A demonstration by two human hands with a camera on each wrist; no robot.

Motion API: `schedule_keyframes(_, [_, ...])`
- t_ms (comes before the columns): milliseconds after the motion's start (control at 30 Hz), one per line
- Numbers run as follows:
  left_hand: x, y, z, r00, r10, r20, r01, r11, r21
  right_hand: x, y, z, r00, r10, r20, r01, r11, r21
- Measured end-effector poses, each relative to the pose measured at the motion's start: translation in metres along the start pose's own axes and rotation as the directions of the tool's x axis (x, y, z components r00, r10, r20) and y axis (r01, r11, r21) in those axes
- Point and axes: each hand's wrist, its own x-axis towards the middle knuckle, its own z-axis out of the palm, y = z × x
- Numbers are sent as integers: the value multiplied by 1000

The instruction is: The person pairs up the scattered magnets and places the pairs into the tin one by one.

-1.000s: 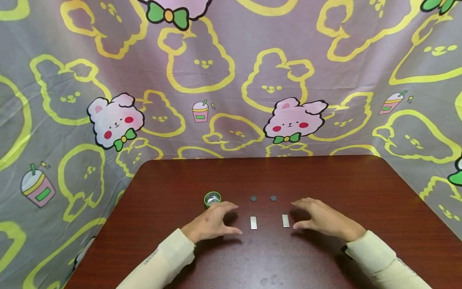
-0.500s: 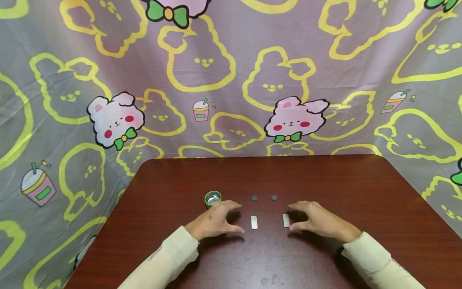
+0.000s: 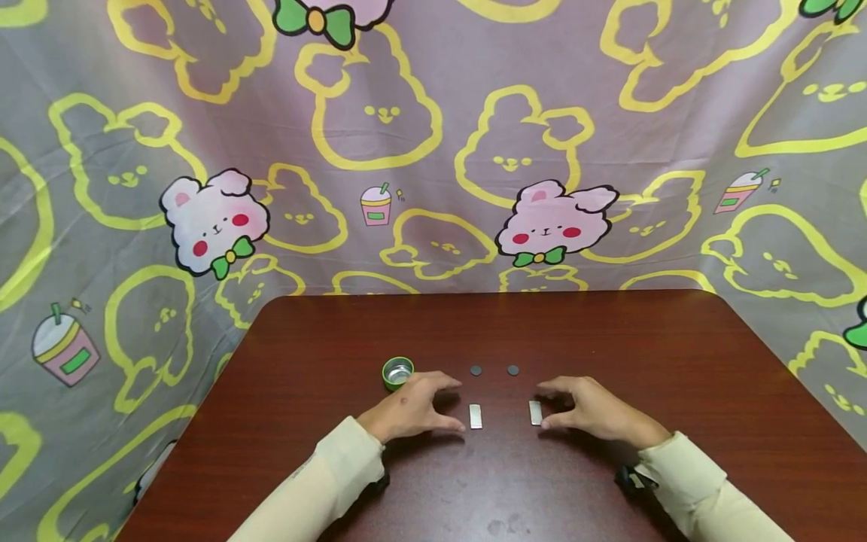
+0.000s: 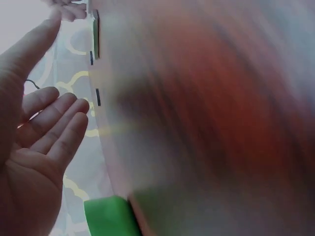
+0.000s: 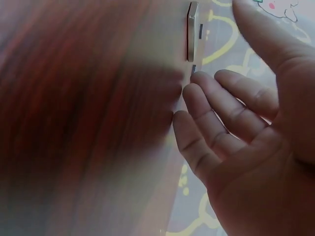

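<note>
On the table, two flat silvery bars (small, rectangular), hands flanking.

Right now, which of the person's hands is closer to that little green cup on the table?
The left hand. It lies just in front of the green cup, its fingers close beside it. The right hand is far off to the cup's right, beyond both silver bars.

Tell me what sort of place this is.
Probably a makeshift home recording spot: a dark red-brown wooden table closed in by a grey cartoon-bunny cloth backdrop, with two small flat silver bars laid out between the hands.
</note>
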Motion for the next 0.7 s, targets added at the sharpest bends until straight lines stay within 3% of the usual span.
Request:
schedule_keyframes(200, [3, 0, 6, 1000, -23, -5, 22, 998, -62, 3, 2, 4, 1000, -22, 7, 22, 999, -34])
schedule_keyframes(467, [6, -1, 16, 999, -33, -3, 32, 988, -148, 3, 2, 10, 999, -29, -35, 29, 1000, -6])
schedule_keyframes(700, [11, 1, 23, 998, -61, -8, 59, 983, -173, 4, 2, 12, 997, -40, -69, 39, 999, -10])
